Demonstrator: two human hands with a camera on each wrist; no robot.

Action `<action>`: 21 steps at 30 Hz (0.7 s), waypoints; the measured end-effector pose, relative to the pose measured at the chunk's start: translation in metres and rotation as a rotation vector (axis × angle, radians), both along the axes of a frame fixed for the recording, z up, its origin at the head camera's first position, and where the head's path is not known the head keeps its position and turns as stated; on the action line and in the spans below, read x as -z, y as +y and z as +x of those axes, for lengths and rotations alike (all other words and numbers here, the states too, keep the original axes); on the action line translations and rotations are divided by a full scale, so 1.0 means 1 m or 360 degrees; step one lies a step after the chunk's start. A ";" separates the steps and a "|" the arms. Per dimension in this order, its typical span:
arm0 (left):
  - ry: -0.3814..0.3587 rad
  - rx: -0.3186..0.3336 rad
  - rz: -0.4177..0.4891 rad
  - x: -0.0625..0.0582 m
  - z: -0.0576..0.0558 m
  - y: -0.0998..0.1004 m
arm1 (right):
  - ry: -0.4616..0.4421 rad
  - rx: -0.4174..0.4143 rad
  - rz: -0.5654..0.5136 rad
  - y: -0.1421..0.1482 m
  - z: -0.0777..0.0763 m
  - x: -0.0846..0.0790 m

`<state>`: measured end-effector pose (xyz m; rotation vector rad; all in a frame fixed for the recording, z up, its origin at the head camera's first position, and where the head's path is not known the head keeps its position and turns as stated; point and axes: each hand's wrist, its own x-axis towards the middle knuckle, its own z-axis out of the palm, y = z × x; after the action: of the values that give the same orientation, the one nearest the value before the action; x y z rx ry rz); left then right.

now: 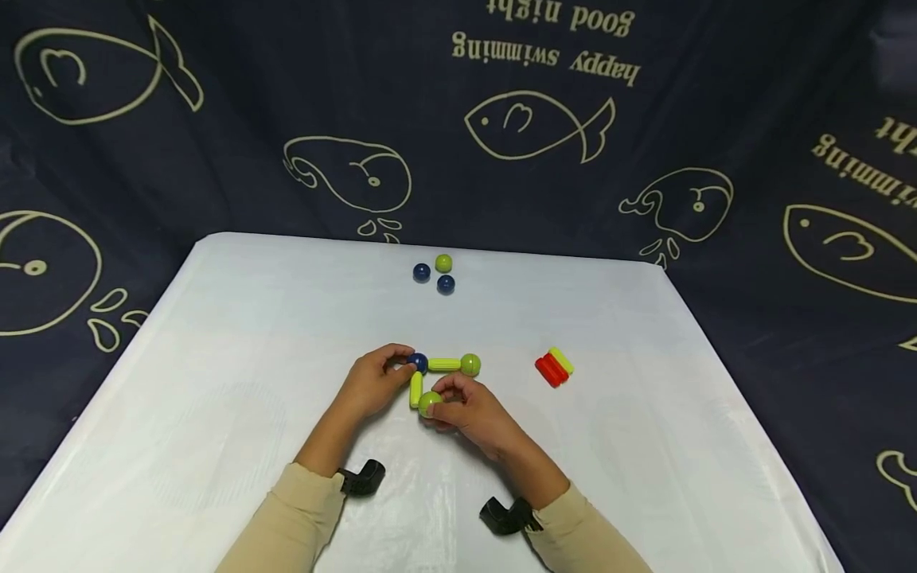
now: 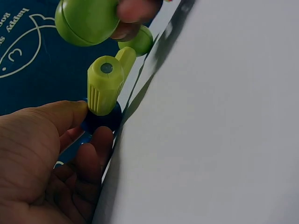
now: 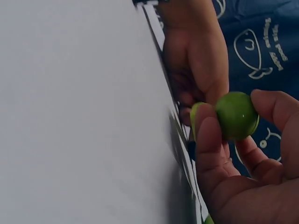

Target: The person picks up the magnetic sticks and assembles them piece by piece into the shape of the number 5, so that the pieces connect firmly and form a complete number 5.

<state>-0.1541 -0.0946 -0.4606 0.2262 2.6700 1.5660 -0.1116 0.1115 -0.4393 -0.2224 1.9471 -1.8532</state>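
My left hand [image 1: 374,380] pinches a dark blue ball [image 1: 419,364] between thumb and fingers. Two yellow-green ribbed rods join that ball: one rod [image 1: 444,364] runs right to a green ball [image 1: 470,364], the other rod [image 1: 415,390] points toward me. In the left wrist view the near rod [image 2: 103,86] shows its bare end with a grey round tip. My right hand [image 1: 476,414] holds another green ball [image 3: 237,115] between thumb and fingers, close beside that bare end; in the left wrist view a gap shows between this ball [image 2: 88,21] and the rod.
Toward the far edge of the white table [image 1: 301,302] lie two blue balls [image 1: 446,284] and a green ball [image 1: 443,263]. Red rods [image 1: 552,371] and a yellow-green rod [image 1: 562,360] lie together on the right. A dark fish-print cloth [image 1: 430,72] hangs behind.
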 end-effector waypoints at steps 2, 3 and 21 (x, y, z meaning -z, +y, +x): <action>0.0001 -0.0002 -0.0003 0.000 0.000 0.000 | 0.0020 -0.0041 0.0056 -0.003 0.003 0.001; 0.0000 -0.0003 -0.0003 -0.001 0.000 0.000 | 0.0022 -0.0055 0.0070 -0.004 0.004 0.002; -0.0004 -0.0001 -0.0020 -0.001 0.000 0.000 | 0.0040 -0.0049 0.0151 -0.012 0.007 0.011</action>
<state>-0.1544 -0.0949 -0.4595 0.2229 2.6778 1.5479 -0.1045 0.0991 -0.4505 -0.2454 2.0311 -1.7419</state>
